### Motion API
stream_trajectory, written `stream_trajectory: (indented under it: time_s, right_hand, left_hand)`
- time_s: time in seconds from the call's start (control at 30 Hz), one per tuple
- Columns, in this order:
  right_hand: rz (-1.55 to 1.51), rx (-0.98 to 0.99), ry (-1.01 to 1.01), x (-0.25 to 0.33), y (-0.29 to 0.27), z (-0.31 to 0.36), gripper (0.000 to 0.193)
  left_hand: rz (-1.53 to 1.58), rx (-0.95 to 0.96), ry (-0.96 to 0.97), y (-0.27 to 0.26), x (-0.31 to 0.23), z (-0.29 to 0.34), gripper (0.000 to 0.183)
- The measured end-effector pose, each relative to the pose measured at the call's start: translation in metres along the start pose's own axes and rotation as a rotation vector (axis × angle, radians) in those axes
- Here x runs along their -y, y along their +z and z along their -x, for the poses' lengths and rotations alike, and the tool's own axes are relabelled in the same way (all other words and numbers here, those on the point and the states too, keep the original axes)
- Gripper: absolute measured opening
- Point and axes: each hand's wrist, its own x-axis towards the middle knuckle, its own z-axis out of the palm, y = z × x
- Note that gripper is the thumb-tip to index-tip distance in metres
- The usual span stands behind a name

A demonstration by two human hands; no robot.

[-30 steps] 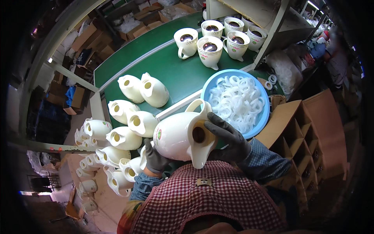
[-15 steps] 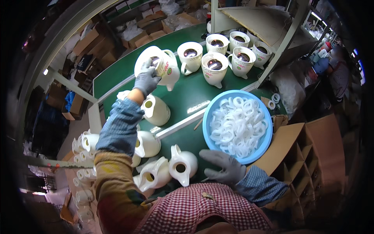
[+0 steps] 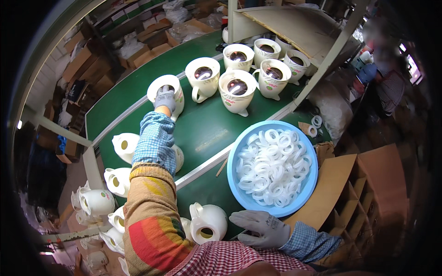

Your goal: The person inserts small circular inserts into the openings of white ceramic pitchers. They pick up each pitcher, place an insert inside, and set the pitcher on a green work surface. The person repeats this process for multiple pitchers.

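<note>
My left hand (image 3: 164, 100), in a grey glove, reaches far out with its fingers closed over the rim of a white jug body (image 3: 178, 102). That jug stands on the green table with its wide round mouth up; the fingertips are hidden inside. To its right are several similar jug bodies (image 3: 238, 94) with dark, glossy insides. My right hand (image 3: 261, 228), also gloved, lies open near my apron, its fingers stretched out. Beside it rests a white jug (image 3: 216, 220) with a small round opening. Above that hand, white plastic rings (image 3: 275, 168) fill a blue basin (image 3: 234, 181).
More white jugs (image 3: 120, 181) are along the table's left side, partly behind my left arm. A divided cardboard carton (image 3: 350, 207) is at the right. A metal post (image 3: 329, 57) rises by the shelf. Another person (image 3: 391, 92) is at the far right.
My left hand has lowered the jug body from above the table onto it. My right hand stays by the basin, fingers still spread. The whole view has shifted somewhat.
</note>
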Motion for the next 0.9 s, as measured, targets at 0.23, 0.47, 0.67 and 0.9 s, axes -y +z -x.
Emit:
stream_trajectory:
  time_s: [0.23, 0.47, 0.67, 0.9]
  right_hand:
    - [0.091, -0.116, -0.099, -0.017, 0.013, 0.009, 0.059]
    - [0.29, -0.073, -0.189, 0.035, 0.005, 0.023, 0.051]
    - [0.877, -0.523, 0.326, -0.001, -0.176, 0.231, 0.028]
    - [0.384, -0.635, 1.44, 0.002, -0.177, 0.466, 0.048]
  left_hand:
    - [0.266, -0.078, -0.07, -0.001, -0.005, 0.006, 0.049]
    - [0.546, -0.184, 0.662, -0.024, -0.047, 0.133, 0.053]
    - [0.522, -0.121, 1.043, -0.095, -0.082, 0.277, 0.057]
    - [0.658, -0.011, 0.998, -0.127, -0.08, 0.367, 0.054]
